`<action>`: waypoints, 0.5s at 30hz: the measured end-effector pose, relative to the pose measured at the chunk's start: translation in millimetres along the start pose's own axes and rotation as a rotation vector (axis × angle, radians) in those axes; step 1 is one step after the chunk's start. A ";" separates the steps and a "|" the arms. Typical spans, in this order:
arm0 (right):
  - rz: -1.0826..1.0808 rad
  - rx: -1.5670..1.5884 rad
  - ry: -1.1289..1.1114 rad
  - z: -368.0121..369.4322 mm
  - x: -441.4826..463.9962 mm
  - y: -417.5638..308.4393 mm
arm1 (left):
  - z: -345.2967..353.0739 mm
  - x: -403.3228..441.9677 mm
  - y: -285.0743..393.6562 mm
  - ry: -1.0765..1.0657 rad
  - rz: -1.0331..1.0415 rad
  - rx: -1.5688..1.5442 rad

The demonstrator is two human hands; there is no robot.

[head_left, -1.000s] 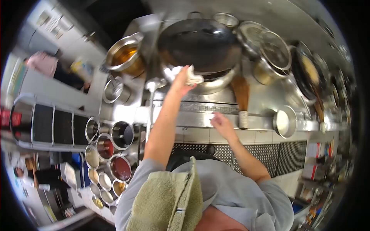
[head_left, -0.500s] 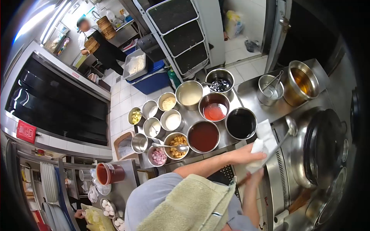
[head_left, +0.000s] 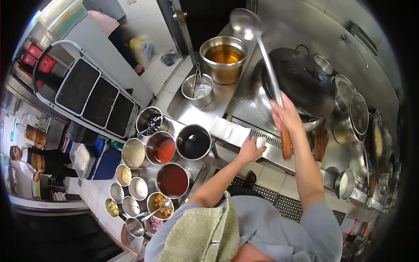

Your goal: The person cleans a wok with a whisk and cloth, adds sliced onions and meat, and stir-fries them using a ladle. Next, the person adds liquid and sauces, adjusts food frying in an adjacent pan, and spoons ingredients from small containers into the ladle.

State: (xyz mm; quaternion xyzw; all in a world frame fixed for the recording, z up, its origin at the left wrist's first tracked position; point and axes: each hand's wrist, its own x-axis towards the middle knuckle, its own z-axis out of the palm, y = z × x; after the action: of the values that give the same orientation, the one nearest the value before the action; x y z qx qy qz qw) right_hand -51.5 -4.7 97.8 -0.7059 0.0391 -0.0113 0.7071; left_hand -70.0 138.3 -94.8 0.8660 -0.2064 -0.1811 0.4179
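My right hand (head_left: 287,114) is closed round the handle of a long steel ladle (head_left: 269,70) with a wooden end. The ladle's bowl is raised at the top, to the right of a steel pot of amber liquid (head_left: 224,54). My left hand (head_left: 250,150) is closed on a white cloth (head_left: 230,131), which lies along the counter's front edge; a white bunch shows between the fingers. Beyond my right hand, a dark wok (head_left: 301,81) sits on the stove. A smaller steel pot (head_left: 197,89) with a utensil in it stands left of the wok.
Pots of sauces (head_left: 173,180) and ingredients stand at the left. A brush (head_left: 321,142), strainers (head_left: 358,113) and a pan of white contents (head_left: 345,184) are at the right. A step ladder (head_left: 89,94) is at upper left. One person (head_left: 32,161) holds bamboo steamers; another (head_left: 107,26) is partly visible.
The view swung to the sauce pots, then partly back toward the stove. The cloth was against the ladle's handle; now the right hand holds the ladle raised, and the left hand is lower with the cloth.
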 end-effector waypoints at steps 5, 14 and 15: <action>0.159 -0.144 -0.075 12.7 125.1 -3.1 | 27.1 26.8 -8.5 0.208 -0.027 0.009; 0.438 0.348 -0.281 -11.4 163.6 -5.2 | 21.5 10.0 14.3 0.213 -0.075 0.222; 0.489 0.551 -0.277 -12.9 159.3 -7.2 | 18.5 7.7 18.1 0.214 -0.074 0.221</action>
State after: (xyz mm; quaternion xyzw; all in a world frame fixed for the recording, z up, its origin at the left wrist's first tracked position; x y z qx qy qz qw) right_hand 106.7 -28.9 98.7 -0.4543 0.1060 0.2426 0.8506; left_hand -76.1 112.1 -92.3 0.9280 -0.1474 -0.0793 0.3328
